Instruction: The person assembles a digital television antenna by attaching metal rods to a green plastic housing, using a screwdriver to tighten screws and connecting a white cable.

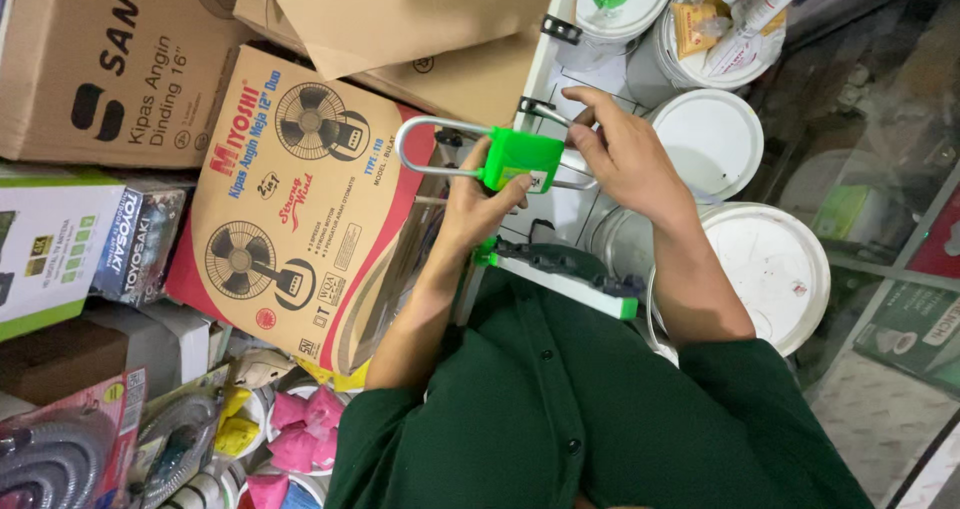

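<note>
The padlock (520,159), green with a long shackle, is gripped by the left hand (480,204) while the right hand (625,154) pinches its shackle end, seemingly mid-fastening.

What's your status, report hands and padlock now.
Left hand grips green padlock body. Right hand at its long silver shackle. Cardboard fan box close behind; nothing blocking.
</note>
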